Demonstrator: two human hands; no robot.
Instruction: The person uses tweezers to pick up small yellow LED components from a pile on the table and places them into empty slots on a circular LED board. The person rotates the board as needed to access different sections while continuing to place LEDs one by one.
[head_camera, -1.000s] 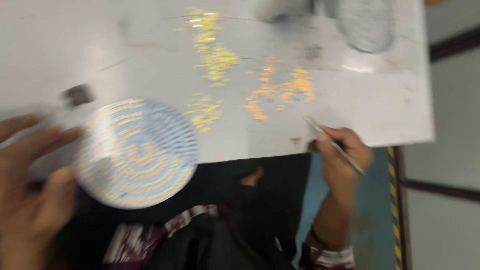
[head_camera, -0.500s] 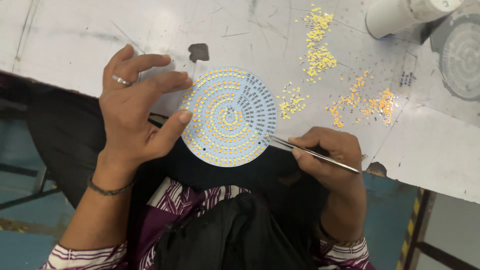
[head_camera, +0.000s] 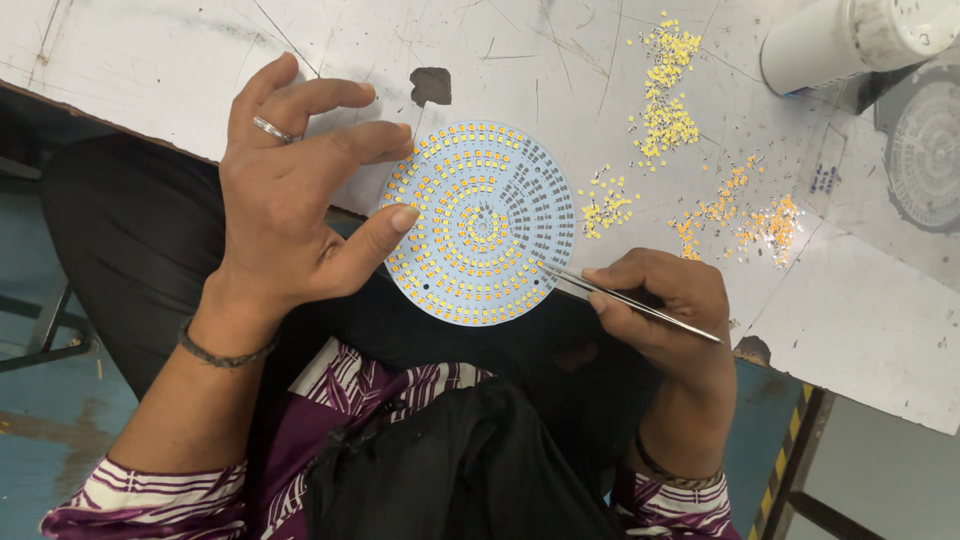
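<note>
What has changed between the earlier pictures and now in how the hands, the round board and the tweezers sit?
The left hand, at first open and off to the side, now grips the round board by its edge with thumb and fingers. The tweezers, earlier held away from the board, now reach its lower right rim. Unchanged: the right hand holds the tweezers, and the yellow chips lie scattered on the white table.

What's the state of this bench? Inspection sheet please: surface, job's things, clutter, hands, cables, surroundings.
Surface: scratched white table, stained.
Job's things: round LED board overhanging the table edge; tweezers tip at its right rim.
Clutter: loose yellow chips in scattered piles; white container; second round board far right.
Hands: left hand steadies the board by its edge; right hand grips the tweezers.
Cables: nothing seen.
Surroundings: blue floor, striped table leg.
</note>
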